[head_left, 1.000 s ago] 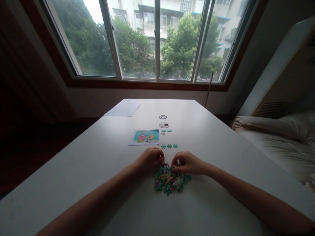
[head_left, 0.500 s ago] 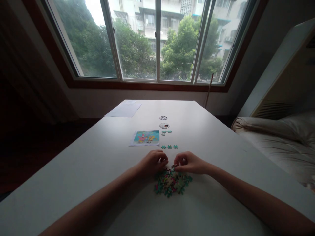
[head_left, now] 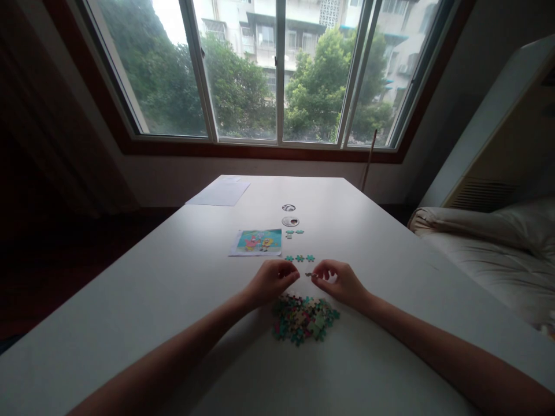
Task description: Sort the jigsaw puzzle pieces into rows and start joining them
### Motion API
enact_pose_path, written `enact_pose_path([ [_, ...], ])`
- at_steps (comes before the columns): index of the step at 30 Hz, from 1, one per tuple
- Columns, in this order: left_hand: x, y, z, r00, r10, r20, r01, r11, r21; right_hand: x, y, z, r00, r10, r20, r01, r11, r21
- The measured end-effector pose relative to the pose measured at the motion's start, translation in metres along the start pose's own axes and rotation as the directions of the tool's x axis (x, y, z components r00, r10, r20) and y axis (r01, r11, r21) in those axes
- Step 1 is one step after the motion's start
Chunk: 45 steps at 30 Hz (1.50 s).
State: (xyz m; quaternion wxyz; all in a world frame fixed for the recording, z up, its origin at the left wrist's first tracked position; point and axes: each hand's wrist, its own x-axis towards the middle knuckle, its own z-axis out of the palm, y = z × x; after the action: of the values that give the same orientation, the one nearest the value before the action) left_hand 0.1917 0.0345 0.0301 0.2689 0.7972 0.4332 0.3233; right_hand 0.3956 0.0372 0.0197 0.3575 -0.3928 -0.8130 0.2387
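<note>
Between the thumb and fingers of my right hand is a small jigsaw puzzle piece, its picture side not readable. My left hand faces it across a narrow gap, thumb and fingertips pinched together; whether anything is in them is hidden. Below both hands lies a heap of jigsaw pieces, mostly green with some pink and yellow. Just beyond the hands, three green pieces lie in a row. Farther back are three more pale green pieces.
A cartoon picture sheet lies left of the loose pieces. Two round discs sit farther up the white table. Sheets of white paper are at the far left corner. A pale sofa stands to the right.
Both hands have moved up and away from the heap. My right hand has carried the puzzle piece from the heap's far edge towards the row of green pieces.
</note>
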Motion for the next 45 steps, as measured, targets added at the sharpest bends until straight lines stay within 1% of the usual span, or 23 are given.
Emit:
enact_pose_path([
  [1,0.0,0.001,0.001,1.0,-0.03,0.005,0.03,0.999,-0.024,-0.001,0.0,0.0,0.997,-0.053,-0.056,0.048,0.995,-0.085],
  [3,0.0,0.004,0.003,0.995,-0.085,0.05,0.089,0.993,-0.083,-0.002,-0.001,0.0,0.976,-0.182,-0.117,0.148,0.957,-0.249],
  [5,-0.001,0.007,0.006,0.988,-0.12,0.101,0.134,0.981,-0.142,-0.003,-0.004,0.001,0.943,-0.306,-0.131,0.236,0.892,-0.385],
  [7,-0.001,0.008,0.008,0.982,-0.141,0.126,0.164,0.968,-0.192,-0.003,-0.006,0.002,0.908,-0.404,-0.111,0.305,0.818,-0.488],
  [9,-0.002,0.009,0.011,0.978,-0.166,0.129,0.194,0.951,-0.242,-0.004,-0.007,0.001,0.876,-0.476,-0.075,0.357,0.746,-0.562],
  [12,-0.001,0.01,0.014,0.965,-0.234,0.117,0.261,0.904,-0.338,-0.006,-0.007,0.0,0.837,-0.547,-0.016,0.417,0.657,-0.628],
  [14,-0.001,0.009,0.015,0.96,-0.262,0.102,0.281,0.878,-0.386,-0.007,-0.007,-0.002,0.819,-0.574,0.014,0.451,0.629,-0.633],
  [15,-0.001,0.009,0.016,0.961,-0.262,0.091,0.276,0.875,-0.398,-0.008,-0.007,-0.002,0.816,-0.578,0.018,0.461,0.632,-0.623],
  [16,-0.001,0.009,0.016,0.965,-0.253,0.072,0.26,0.879,-0.399,-0.008,-0.007,-0.003,0.82,-0.572,0.011,0.462,0.651,-0.602],
  [17,-0.001,0.008,0.016,0.97,-0.237,0.049,0.237,0.89,-0.39,-0.008,-0.007,-0.003,0.834,-0.552,-0.01,0.449,0.688,-0.569],
  [18,-0.001,0.007,0.015,0.976,-0.216,0.024,0.21,0.905,-0.371,-0.007,-0.007,-0.002,0.858,-0.511,-0.044,0.416,0.744,-0.523],
  [19,-0.001,0.007,0.015,0.981,-0.192,-0.003,0.18,0.922,-0.342,-0.007,-0.007,-0.002,0.89,-0.447,-0.086,0.363,0.81,-0.46],
  [21,-0.002,0.006,0.014,0.989,-0.14,-0.046,0.123,0.956,-0.267,-0.006,-0.007,0.0,0.952,-0.272,-0.137,0.223,0.928,-0.299],
  [23,-0.003,0.006,0.013,0.994,-0.096,-0.06,0.083,0.978,-0.19,-0.005,-0.008,0.002,0.987,-0.111,-0.113,0.093,0.984,-0.15],
  [25,-0.003,0.005,0.014,0.996,-0.068,-0.057,0.06,0.988,-0.141,-0.004,-0.008,0.004,0.998,-0.024,-0.058,0.02,0.998,-0.057],
  [27,-0.004,0.005,0.016,0.997,-0.052,-0.048,0.045,0.991,-0.125,-0.004,-0.009,0.005,1.0,0.017,-0.022,-0.018,1.0,-0.01],
  [29,-0.004,0.004,0.017,0.998,-0.035,-0.05,0.029,0.992,-0.127,-0.003,-0.009,0.005,0.999,0.045,-0.015,-0.045,0.999,0.026],
  [31,-0.003,0.003,0.016,0.998,-0.022,-0.06,0.014,0.992,-0.125,-0.002,-0.007,0.005,0.996,0.081,-0.045,-0.078,0.995,0.06],
  [33,-0.003,0.001,0.013,0.996,-0.027,-0.082,0.018,0.994,-0.112,-0.001,-0.004,0.005,0.987,0.122,-0.1,-0.113,0.989,0.098],
  [37,-0.002,-0.001,0.005,0.994,-0.051,-0.099,0.049,0.999,-0.024,0.001,0.004,0.004,0.97,0.182,-0.164,-0.157,0.975,0.154],
  [39,-0.002,-0.001,0.001,0.996,-0.039,-0.076,0.042,0.998,0.042,0.002,0.006,0.002,0.967,0.182,-0.181,-0.159,0.978,0.132],
  [41,-0.001,0.0,-0.002,0.999,-0.012,-0.05,0.017,0.994,0.106,0.007,0.007,-0.001,0.97,0.169,-0.174,-0.16,0.985,0.065],
  [45,-0.004,-0.005,-0.008,0.998,0.052,-0.02,-0.047,0.983,0.18,0.032,0.01,-0.009,0.984,0.16,-0.075,-0.169,0.977,-0.128],
])
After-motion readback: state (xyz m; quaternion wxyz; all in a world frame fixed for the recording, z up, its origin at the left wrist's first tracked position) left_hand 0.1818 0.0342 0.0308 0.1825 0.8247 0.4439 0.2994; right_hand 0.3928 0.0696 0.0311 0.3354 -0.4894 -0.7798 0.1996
